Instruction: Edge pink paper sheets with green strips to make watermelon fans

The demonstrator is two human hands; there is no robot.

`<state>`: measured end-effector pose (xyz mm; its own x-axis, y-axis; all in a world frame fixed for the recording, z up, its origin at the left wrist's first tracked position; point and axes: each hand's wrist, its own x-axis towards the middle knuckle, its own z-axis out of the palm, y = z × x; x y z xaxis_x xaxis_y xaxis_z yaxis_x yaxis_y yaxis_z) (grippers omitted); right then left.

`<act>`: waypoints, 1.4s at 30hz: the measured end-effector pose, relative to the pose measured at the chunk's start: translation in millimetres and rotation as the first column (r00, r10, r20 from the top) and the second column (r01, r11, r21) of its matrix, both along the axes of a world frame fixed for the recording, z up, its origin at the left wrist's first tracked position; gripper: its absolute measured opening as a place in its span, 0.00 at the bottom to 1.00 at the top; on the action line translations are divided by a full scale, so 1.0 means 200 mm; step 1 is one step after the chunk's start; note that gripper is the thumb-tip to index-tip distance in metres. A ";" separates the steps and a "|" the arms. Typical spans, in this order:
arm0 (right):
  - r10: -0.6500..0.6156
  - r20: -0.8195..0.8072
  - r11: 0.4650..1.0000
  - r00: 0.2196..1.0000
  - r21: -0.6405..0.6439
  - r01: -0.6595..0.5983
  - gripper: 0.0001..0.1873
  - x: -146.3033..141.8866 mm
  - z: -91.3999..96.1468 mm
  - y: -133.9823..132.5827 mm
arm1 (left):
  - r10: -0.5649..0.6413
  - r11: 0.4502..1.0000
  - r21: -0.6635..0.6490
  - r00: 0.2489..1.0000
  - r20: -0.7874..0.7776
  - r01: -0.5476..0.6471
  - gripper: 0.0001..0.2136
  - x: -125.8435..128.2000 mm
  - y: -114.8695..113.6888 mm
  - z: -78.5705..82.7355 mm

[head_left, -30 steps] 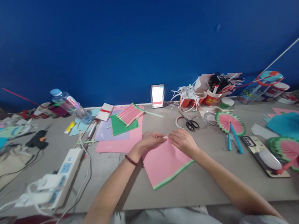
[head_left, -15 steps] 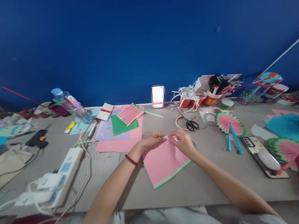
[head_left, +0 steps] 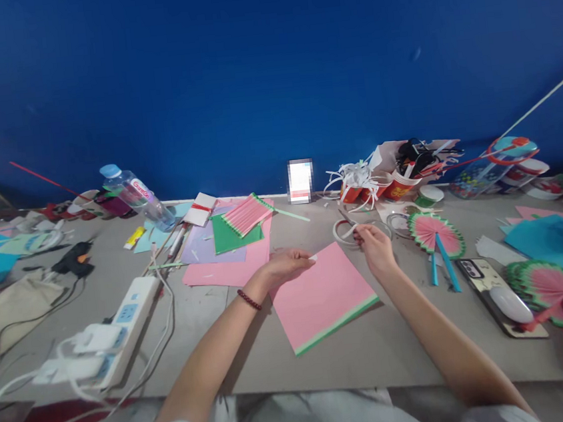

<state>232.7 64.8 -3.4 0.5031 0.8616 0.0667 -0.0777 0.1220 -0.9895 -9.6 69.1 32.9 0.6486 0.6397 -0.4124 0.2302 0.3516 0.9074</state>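
Note:
A pink sheet of paper point(head_left: 320, 294) with a green strip along its near edge lies in front of me. My left hand point(head_left: 287, 267) pinches its far left corner, where a small white bit point(head_left: 313, 258) shows at the fingertips. Off the sheet to the right, my right hand point(head_left: 376, 248) has its fingers closed over the handles of the scissors point(head_left: 345, 216). Most of the scissors is hidden by the hand; a blade shows past the fingers. A white tape roll point(head_left: 340, 233) lies under and beside them.
Left of the sheet are coloured papers point(head_left: 207, 272) with a pleated pink piece point(head_left: 248, 214), a bottle point(head_left: 139, 198) and a power strip point(head_left: 128, 321). At right are paper fans point(head_left: 437, 233) and a phone point(head_left: 480, 284) with a mouse point(head_left: 510, 304). Paper cups point(head_left: 402, 188) stand behind.
My right hand has let go of the pink paper and moved right onto the scissors. The paper's right side now lies flatter. My left hand keeps its hold.

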 end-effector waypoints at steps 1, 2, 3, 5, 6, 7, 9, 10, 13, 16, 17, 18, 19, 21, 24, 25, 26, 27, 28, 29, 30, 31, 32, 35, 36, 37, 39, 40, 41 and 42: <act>-0.043 -0.052 0.999 0.998 0.028 0.045 0.14 0.04 0.02 0.02 | 0.003 1.000 0.007 1.000 -0.014 -0.003 0.23 0.00 0.00 0.00; -0.070 -0.067 0.996 0.995 0.048 0.074 0.15 0.09 0.04 0.04 | 0.004 1.000 0.011 1.000 -0.025 -0.003 0.23 0.00 0.00 0.01; -0.097 -0.074 0.993 0.993 0.064 0.101 0.15 0.12 0.08 0.06 | -0.001 1.000 0.015 1.000 -0.031 0.001 0.23 0.00 0.00 0.01; -0.148 -0.071 0.983 0.987 0.102 0.154 0.15 0.19 0.15 0.11 | -0.017 1.000 0.024 0.999 -0.035 0.018 0.23 -0.01 0.00 0.02; -0.180 -0.051 0.972 0.982 0.142 0.185 0.14 0.21 0.19 0.13 | -0.026 0.999 0.033 0.999 -0.037 0.027 0.23 -0.01 0.00 0.02; -0.243 0.034 0.944 0.969 0.239 0.229 0.13 0.22 0.24 0.16 | -0.033 0.998 0.044 0.999 -0.041 0.035 0.23 -0.01 0.00 0.02; -0.347 0.241 0.880 0.906 0.418 0.226 0.11 0.24 0.31 0.23 | -0.037 0.997 0.072 0.998 -0.051 0.040 0.23 -0.01 0.01 0.02; -0.392 0.362 0.858 0.846 0.475 0.194 0.10 0.24 0.33 0.27 | -0.032 0.996 0.084 0.998 -0.056 0.037 0.23 -0.01 0.01 0.02; -0.361 0.729 0.900 0.581 0.435 0.013 0.06 0.25 0.36 0.41 | -0.021 0.995 0.097 0.998 -0.057 0.027 0.23 -0.01 0.00 0.01; -0.142 0.917 0.988 0.373 0.156 -0.006 0.10 0.25 0.32 0.54 | -0.017 0.998 0.063 0.999 -0.029 0.019 0.23 -0.01 0.00 0.00; -0.100 0.930 0.994 0.354 0.107 -0.001 0.11 0.26 0.30 0.57 | -0.013 0.999 0.047 1.000 -0.016 0.014 0.23 -0.01 0.00 0.00; -0.069 0.938 0.997 0.341 0.071 0.007 0.10 0.27 0.29 0.59 | -0.012 0.999 0.033 1.000 -0.004 0.013 0.23 -0.01 0.00 0.00; -0.045 0.945 0.999 0.325 0.043 0.014 0.09 0.27 0.28 0.61 | -0.013 1.000 0.022 1.000 0.007 0.013 0.23 -0.01 0.00 0.00; 0.009 0.965 0.999 0.262 -0.016 0.028 0.09 0.28 0.28 0.62 | -0.013 1.000 0.006 1.000 0.024 0.013 0.23 -0.01 0.00 0.00; 0.105 0.982 0.993 0.158 -0.113 0.041 0.15 0.29 0.29 0.63 | -0.007 1.000 -0.008 0.999 0.036 0.008 0.23 -0.01 0.00 0.02; 0.125 0.981 0.990 0.149 -0.132 0.041 0.17 0.29 0.30 0.64 | -0.004 1.000 -0.006 0.999 0.038 0.005 0.23 -0.02 -0.01 0.03; 0.140 0.979 0.988 0.149 -0.147 0.043 0.18 0.29 0.31 0.64 | -0.005 1.000 0.000 0.999 0.042 0.005 0.23 -0.02 -0.01 0.03; 0.143 0.977 0.987 0.156 -0.152 0.047 0.19 0.29 0.32 0.64 | -0.010 1.000 0.010 0.999 0.045 0.010 0.23 -0.02 -0.01 0.03; 0.131 0.977 0.989 0.168 -0.141 0.049 0.20 0.29 0.33 0.64 | -0.015 1.000 0.022 0.999 0.044 0.014 0.23 -0.02 -0.01 0.03; 0.104 0.978 0.993 0.183 -0.114 0.045 0.21 0.29 0.35 0.64 | -0.017 0.999 0.035 0.999 0.037 0.015 0.23 -0.02 0.00 0.02; 0.056 0.978 0.997 0.201 -0.066 0.043 0.21 0.28 0.37 0.63 | -0.014 0.999 0.049 1.000 0.024 0.013 0.23 -0.02 0.00 0.01; -0.009 0.976 0.999 0.219 -0.001 0.043 0.22 0.27 0.38 0.61 | -0.006 0.998 0.064 1.000 0.007 0.006 0.23 -0.02 0.00 0.00; -0.073 0.970 0.997 0.231 0.065 0.041 0.22 0.25 0.40 0.59 | 0.005 0.997 0.079 1.000 -0.010 -0.004 0.23 -0.03 0.01 -0.01; -0.231 0.942 0.973 0.243 0.229 0.036 0.17 0.15 0.45 0.45 | 0.064 0.993 0.101 0.997 -0.052 -0.058 0.20 -0.03 0.01 -0.03; -0.240 0.935 0.967 0.262 0.253 -0.015 0.16 0.10 0.45 0.39 | 0.102 0.991 0.096 0.993 -0.067 -0.095 0.18 -0.03 0.01 -0.03; -0.246 0.925 0.960 0.291 0.275 -0.061 0.14 0.04 0.45 0.32 | 0.151 0.986 0.086 0.985 -0.079 -0.144 0.15 -0.03 0.01 -0.03; -0.202 0.919 0.945 0.339 0.274 -0.180 0.13 -0.08 0.42 0.18 | 0.245 0.968 0.063 0.968 -0.060 -0.241 0.10 -0.01 0.00 -0.03; -0.161 0.922 0.939 0.352 0.253 -0.233 0.13 -0.14 0.40 0.10 | 0.278 0.960 0.055 0.960 -0.033 -0.276 0.08 0.00 0.00 -0.02; -0.123 0.927 0.937 0.353 0.226 -0.266 0.12 -0.19 0.38 0.03 | 0.295 0.954 0.050 0.955 -0.001 -0.295 0.05 0.01 0.00 -0.02; -0.091 0.934 0.937 0.345 0.198 -0.289 0.11 -0.23 0.35 -0.03 | 0.302 0.952 0.052 0.953 0.031 -0.303 0.03 0.01 0.00 -0.02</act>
<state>185.8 59.3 66.4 -0.1350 0.7389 0.6601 0.8217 0.4558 -0.3422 -6.7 68.4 28.1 0.4297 0.8289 -0.3583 0.1002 0.3506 0.9312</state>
